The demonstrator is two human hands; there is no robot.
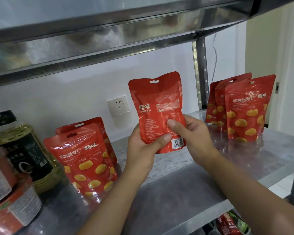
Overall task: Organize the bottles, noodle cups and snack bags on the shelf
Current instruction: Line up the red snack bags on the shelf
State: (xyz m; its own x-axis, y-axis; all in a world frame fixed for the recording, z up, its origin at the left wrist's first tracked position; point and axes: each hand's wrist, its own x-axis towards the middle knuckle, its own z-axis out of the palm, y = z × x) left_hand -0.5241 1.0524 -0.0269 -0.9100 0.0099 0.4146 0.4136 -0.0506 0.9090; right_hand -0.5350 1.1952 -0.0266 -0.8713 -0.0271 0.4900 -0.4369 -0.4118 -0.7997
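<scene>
Both hands, left hand [143,148] and right hand [192,134], grip one red snack bag [157,106] upright above the steel shelf [185,189], back facing out, between two standing bag groups.

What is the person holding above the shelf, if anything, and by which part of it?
A red snack bag, back side to the camera, gripped at its lower part: left hand at the bottom left corner, right hand at the lower right edge.

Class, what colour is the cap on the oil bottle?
Black cap on the oil bottle; head view.
</scene>
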